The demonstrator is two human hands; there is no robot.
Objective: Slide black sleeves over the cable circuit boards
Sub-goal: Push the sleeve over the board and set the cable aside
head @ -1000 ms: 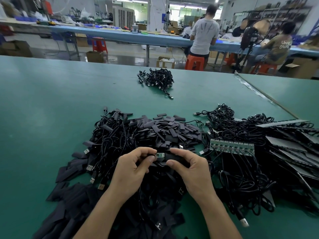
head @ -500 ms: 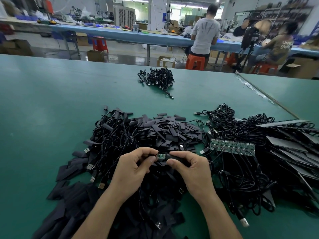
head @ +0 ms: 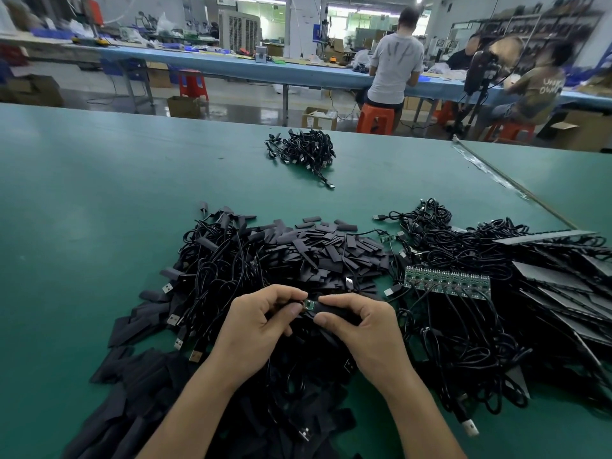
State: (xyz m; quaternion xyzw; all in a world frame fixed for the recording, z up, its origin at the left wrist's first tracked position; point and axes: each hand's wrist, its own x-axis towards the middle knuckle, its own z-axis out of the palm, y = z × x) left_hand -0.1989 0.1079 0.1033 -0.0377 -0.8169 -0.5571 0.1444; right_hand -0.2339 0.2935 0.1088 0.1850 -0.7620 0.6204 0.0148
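On the green table [head: 99, 200] in front of you, a wide heap of black cables [head: 215, 276] with USB plugs is lying across the near middle and running under both of your forearms. Loose black sleeves [head: 326, 250] are piling on the far side of that heap, and more flat black pieces are spreading toward the near left corner. To your right, a second tangle of cables [head: 463, 326] is lying against a stack of flat dark sheets [head: 563, 283]. A smaller bundle of cables [head: 304, 150] is sitting well apart, farther up the table. A green strip of joined circuit boards [head: 447, 281] is resting on the right-hand tangle, with wires trailing from its near edge.

Your left hand [head: 255, 329] and right hand [head: 367, 332] are hovering just above the middle heap, close together, with the fingertips nearly meeting. Your right hand is pinching a single black sleeve [head: 334, 309] between thumb and forefinger. Your left hand is pinching the cable end just beside a small green circuit board [head: 310, 304], with thumb and curled fingers closing on it. The board is showing in the gap between your two hands, and its right end is sitting at the mouth of the sleeve. Whether any of it is already inside, I cannot tell
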